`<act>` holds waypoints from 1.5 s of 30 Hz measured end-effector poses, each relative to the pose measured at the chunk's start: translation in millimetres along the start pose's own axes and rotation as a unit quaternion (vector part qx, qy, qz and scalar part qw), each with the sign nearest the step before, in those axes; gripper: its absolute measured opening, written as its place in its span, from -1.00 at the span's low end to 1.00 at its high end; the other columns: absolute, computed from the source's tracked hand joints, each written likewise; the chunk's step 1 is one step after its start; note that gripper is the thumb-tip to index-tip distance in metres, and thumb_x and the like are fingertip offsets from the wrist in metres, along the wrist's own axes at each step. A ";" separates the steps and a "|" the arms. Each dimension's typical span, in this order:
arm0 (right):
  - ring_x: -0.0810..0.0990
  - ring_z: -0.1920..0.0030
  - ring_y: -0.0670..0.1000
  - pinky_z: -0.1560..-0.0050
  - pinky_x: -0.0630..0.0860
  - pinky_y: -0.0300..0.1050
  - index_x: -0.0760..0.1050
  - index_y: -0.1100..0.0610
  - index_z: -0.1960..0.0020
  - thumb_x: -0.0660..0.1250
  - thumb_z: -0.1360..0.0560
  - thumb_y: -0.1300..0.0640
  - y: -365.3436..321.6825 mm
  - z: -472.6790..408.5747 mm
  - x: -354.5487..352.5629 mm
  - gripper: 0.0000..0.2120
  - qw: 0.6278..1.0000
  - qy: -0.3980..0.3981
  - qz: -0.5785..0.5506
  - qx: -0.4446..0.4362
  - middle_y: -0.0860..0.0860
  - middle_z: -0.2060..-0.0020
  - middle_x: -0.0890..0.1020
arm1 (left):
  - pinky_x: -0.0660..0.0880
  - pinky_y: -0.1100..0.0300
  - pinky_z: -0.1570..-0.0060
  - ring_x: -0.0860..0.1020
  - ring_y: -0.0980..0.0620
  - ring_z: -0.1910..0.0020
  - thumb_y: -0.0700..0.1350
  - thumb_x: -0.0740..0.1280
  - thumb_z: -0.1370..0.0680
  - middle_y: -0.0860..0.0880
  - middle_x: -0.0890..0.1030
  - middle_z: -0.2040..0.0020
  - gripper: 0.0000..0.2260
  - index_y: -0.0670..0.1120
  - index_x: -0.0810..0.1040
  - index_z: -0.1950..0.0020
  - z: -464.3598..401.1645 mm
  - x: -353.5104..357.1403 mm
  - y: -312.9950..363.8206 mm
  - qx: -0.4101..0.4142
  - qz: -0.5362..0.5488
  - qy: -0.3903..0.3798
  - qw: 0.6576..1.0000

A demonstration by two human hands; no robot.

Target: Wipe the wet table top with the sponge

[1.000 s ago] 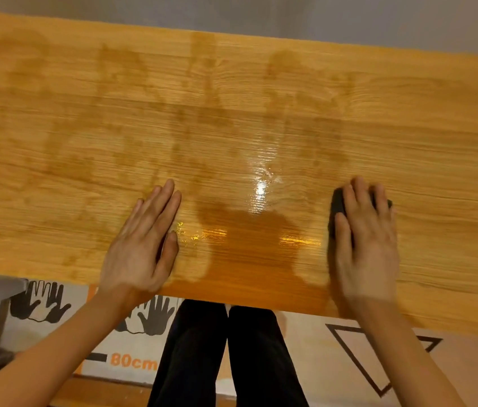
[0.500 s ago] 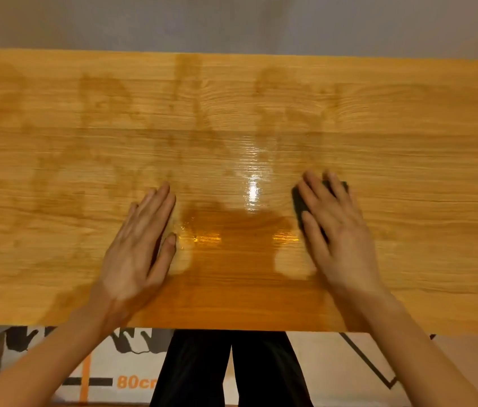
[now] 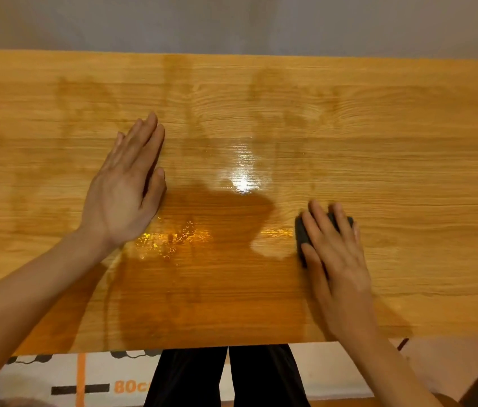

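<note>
The wooden table top [image 3: 408, 148] fills most of the view, with wet streaks and a shiny patch near its middle. Small water droplets [image 3: 173, 242] glint close to my left wrist. My left hand [image 3: 126, 186] lies flat on the wood, fingers together, holding nothing. My right hand [image 3: 334, 254] presses down on a dark sponge [image 3: 301, 233], which shows only at its left edge and between my fingers. The sponge sits on the table right of the middle, fairly near the front edge.
The grey wall [image 3: 232, 22] runs along the table's far edge. Below the front edge I see my dark trouser legs [image 3: 226, 377] and a floor mat [image 3: 100, 386] printed with orange marks and "80c".
My right hand has slid the sponge left and then back toward the front edge. The left hand now lies farther up the table. The view has tilted so more of the far edge shows.
</note>
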State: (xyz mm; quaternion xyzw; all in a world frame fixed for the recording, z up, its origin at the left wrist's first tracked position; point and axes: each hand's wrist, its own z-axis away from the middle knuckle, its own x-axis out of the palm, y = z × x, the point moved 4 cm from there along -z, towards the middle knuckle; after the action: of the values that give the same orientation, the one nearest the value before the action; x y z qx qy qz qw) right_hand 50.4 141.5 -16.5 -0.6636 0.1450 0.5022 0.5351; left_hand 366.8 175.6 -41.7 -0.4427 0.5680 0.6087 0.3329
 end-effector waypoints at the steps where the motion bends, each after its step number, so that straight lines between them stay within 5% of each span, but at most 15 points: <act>1: 0.03 -0.57 0.00 -0.56 -0.07 0.08 0.28 0.10 -0.50 0.08 -0.66 0.11 1.6 -19.9 -1.9 -0.58 1.000 0.008 0.002 -0.001 -0.02 -0.52 0.26 | -0.01 0.03 -0.62 0.07 -0.05 -0.64 -0.08 0.09 -0.68 -0.13 0.14 -0.64 -0.49 -0.21 0.18 -0.62 -1.1 -0.9 -0.7 -0.003 0.002 0.000 1.000; 7: 0.05 -0.57 0.06 -0.56 -0.07 0.08 0.34 0.10 -0.48 0.13 -0.67 0.07 -0.2 -102.4 1.4 -0.61 0.988 0.113 -0.043 0.097 -0.01 -0.50 0.30 | 0.02 0.02 -0.62 0.08 -0.04 -0.64 -0.08 0.10 -0.68 -0.12 0.17 -0.64 -0.50 -0.20 0.21 -0.61 -0.2 -2.2 0.5 -0.011 0.012 -0.004 1.000; 13: 0.04 -0.57 0.02 -0.55 0.01 0.17 0.32 0.00 -0.47 0.09 -0.65 0.01 -32.1 -5.8 29.8 -0.60 0.998 0.031 0.010 0.045 -0.09 -0.51 0.27 | 0.03 0.00 -0.62 0.08 -0.04 -0.64 -0.04 0.09 -0.67 -0.10 0.16 -0.64 -0.48 -0.18 0.20 -0.62 -1.2 -4.0 2.7 -0.015 0.016 -0.010 1.000; 21: 0.05 -0.57 0.06 -0.55 -0.14 -0.03 0.36 0.03 -0.47 0.09 -0.68 0.04 -35.6 -142.8 24.9 -0.62 0.996 0.084 0.007 0.036 -0.02 -0.50 0.32 | 0.03 0.04 -0.62 0.10 -0.02 -0.64 -0.04 0.14 -0.66 -0.09 0.18 -0.64 -0.47 -0.17 0.21 -0.62 -1.8 -3.6 0.8 -0.017 0.020 -0.005 1.000; 28: 0.03 -0.57 0.06 -0.55 0.02 0.15 0.25 -0.01 -0.52 0.02 -0.68 0.01 -61.6 -31.8 50.0 -0.58 0.994 0.015 0.107 0.013 -0.06 -0.54 0.22 | 0.05 0.03 -0.61 0.10 -0.05 -0.64 -0.05 0.14 -0.67 -0.10 0.18 -0.64 -0.48 -0.19 0.23 -0.61 -2.0 -2.5 -0.3 -0.009 0.032 0.001 0.999; 35: 0.10 -0.55 0.11 -0.56 -0.01 0.09 0.34 0.09 -0.48 0.08 -0.68 0.07 -78.5 -152.2 55.3 -0.61 0.996 0.060 0.072 -0.011 0.01 -0.50 0.32 | -0.02 0.13 -0.61 0.11 -0.05 -0.63 -0.01 0.10 -0.68 -0.09 0.18 -0.64 -0.48 -0.18 0.23 -0.61 -3.9 -2.1 -0.1 -0.013 0.008 0.000 1.000; 42: 0.09 -0.56 0.06 -0.55 0.05 0.12 0.31 0.05 -0.50 0.03 -0.67 0.03 -96.5 -52.5 70.9 -0.58 0.994 0.011 0.109 -0.020 -0.05 -0.52 0.27 | 0.02 0.04 -0.61 0.09 -0.06 -0.63 -0.01 0.06 -0.68 -0.11 0.15 -0.65 -0.48 -0.19 0.20 -0.61 -3.9 0.2 -0.1 -0.006 -0.001 -0.013 1.000; 45: 0.11 -0.55 0.08 -0.54 0.04 0.10 0.32 0.06 -0.49 0.02 -0.68 0.03 -101.6 -86.9 77.0 -0.59 0.991 0.014 0.123 -0.040 -0.04 -0.51 0.28 | -0.03 0.10 -0.62 0.08 -0.05 -0.64 0.00 0.05 -0.68 -0.10 0.14 -0.65 -0.48 -0.18 0.20 -0.62 -6.4 -0.7 -0.8 -0.006 -0.006 -0.019 1.000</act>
State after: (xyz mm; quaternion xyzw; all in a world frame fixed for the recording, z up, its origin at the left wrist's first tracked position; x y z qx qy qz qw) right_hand 203.9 132.9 -29.1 -0.6687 0.2124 0.5605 0.4400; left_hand 368.8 169.4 -41.2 -0.4365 0.5555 0.6183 0.3445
